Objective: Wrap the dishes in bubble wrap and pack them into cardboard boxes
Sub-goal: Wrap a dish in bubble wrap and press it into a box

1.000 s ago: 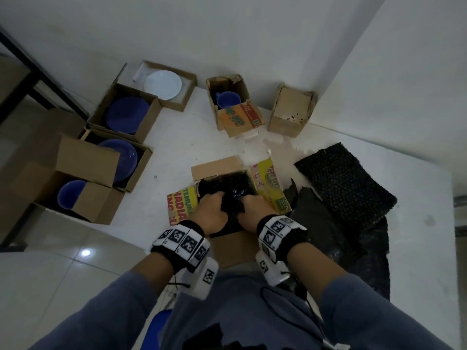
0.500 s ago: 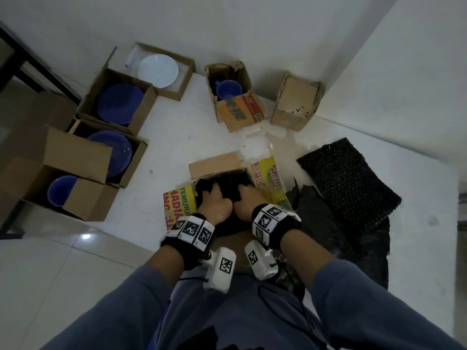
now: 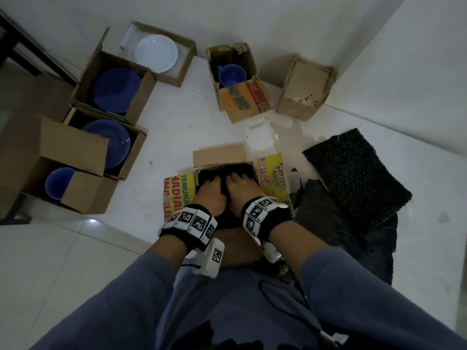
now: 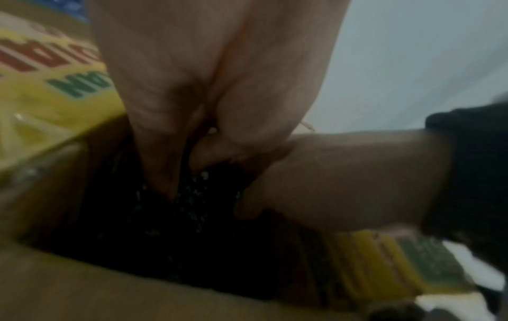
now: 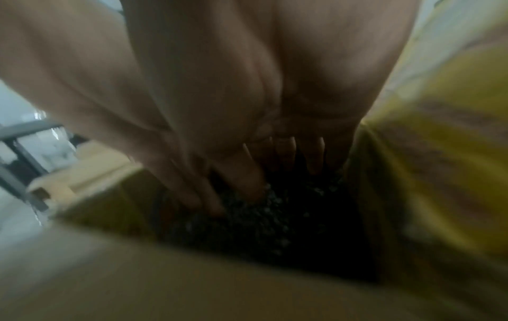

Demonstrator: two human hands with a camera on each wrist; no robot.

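A yellow printed cardboard box (image 3: 274, 178) stands open on the white floor in front of me. Inside it lies a bundle in black bubble wrap (image 3: 225, 173), and the dish in it is hidden. Both hands reach into the box. My left hand (image 3: 214, 183) presses its fingers down on the left of the bundle. Beside it, my right hand (image 3: 238, 179) lies on top with fairly straight fingers. The left wrist view shows my left fingers (image 4: 165, 173) sunk into the black wrap (image 4: 178, 217). In the right wrist view, my right fingers (image 5: 241, 184) push on the wrap (image 5: 261, 223).
Open boxes at the left hold two blue plates (image 3: 115, 89) (image 3: 108, 142) and a blue bowl (image 3: 59, 183). A white plate (image 3: 156, 53) and a blue cup (image 3: 231, 75) sit in boxes by the wall, next to an empty box (image 3: 304, 89). Black bubble wrap sheets (image 3: 353, 175) lie at the right.
Both hands have pushed the black bundle from the box's mouth deeper inside. The bundle now sits lower, and the hands reach further forward over it.
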